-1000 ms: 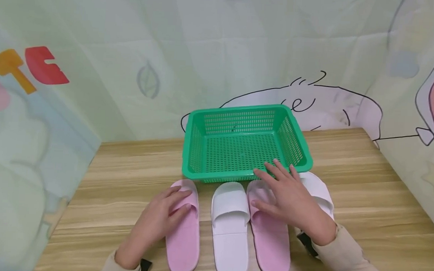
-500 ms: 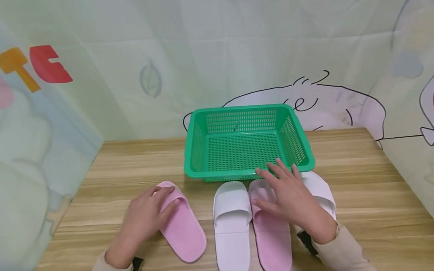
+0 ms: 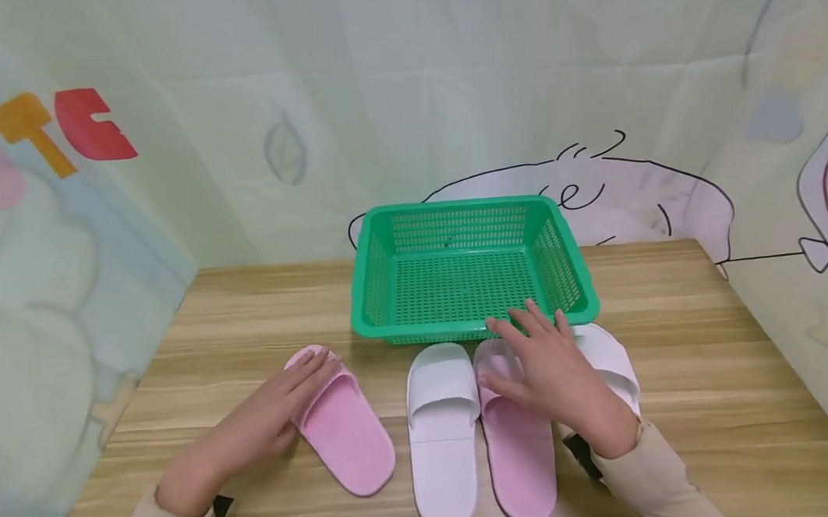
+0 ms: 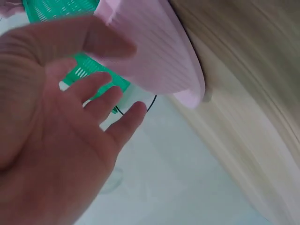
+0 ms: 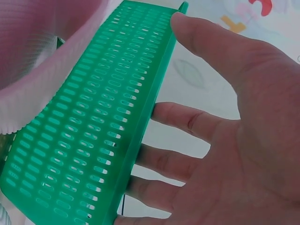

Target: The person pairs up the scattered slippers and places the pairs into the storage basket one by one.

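Observation:
My left hand (image 3: pixel 272 415) lies with extended fingers across the strap of the left pink slipper (image 3: pixel 351 446), which sits angled, toe to the left. In the left wrist view, that hand's palm and loosely spread fingers show beside the slipper's ribbed strap (image 4: pixel 150 56). My right hand (image 3: pixel 549 371) is spread above the right pink slipper (image 3: pixel 521 467), fingertips right at the front rim of the green basket (image 3: pixel 410 334). A white slipper (image 3: pixel 441 463) stands between the pink ones. Another white slipper (image 3: pixel 602 350) is partly hidden behind my right hand and wrist.
The basket, with perforated walls, stands at the back of the wooden table (image 3: pixel 243 304). A printed cloth (image 3: pixel 216 147) hangs behind and at both sides. Dark bands sit at both wrists.
The left pink slipper has turned, its toe swinging left, away from the white slipper. My left hand has moved left with it and its fingers now lie straighter. My right hand stays in place.

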### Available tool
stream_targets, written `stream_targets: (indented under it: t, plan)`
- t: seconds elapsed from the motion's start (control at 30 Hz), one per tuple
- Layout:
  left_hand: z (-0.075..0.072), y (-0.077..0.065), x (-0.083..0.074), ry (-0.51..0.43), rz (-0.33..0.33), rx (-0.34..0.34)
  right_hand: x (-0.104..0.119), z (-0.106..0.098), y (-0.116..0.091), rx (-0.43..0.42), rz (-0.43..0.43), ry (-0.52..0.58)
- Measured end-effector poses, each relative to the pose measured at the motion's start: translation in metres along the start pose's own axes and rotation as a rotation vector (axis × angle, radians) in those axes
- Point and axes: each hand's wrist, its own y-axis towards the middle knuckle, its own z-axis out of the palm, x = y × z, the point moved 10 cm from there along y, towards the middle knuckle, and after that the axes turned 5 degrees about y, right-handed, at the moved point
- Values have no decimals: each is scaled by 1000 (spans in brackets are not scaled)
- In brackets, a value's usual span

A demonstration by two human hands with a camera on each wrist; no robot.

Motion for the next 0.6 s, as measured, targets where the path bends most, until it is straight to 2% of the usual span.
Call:
stream_targets:
  t: [0.1,0.33,0.47,0.6]
  plan:
    - [7,-1,-3,-50,-6,55,0,0,1,2,-1,-6]
    - [9,1,-1,4,-20,58,0,1,1,11,6,1]
    - [9,4,0,5,-21,63,-1,0,0,13,5,4]
    - [9,6,1,-2,-48,81,-3,1,0,17,8,3]
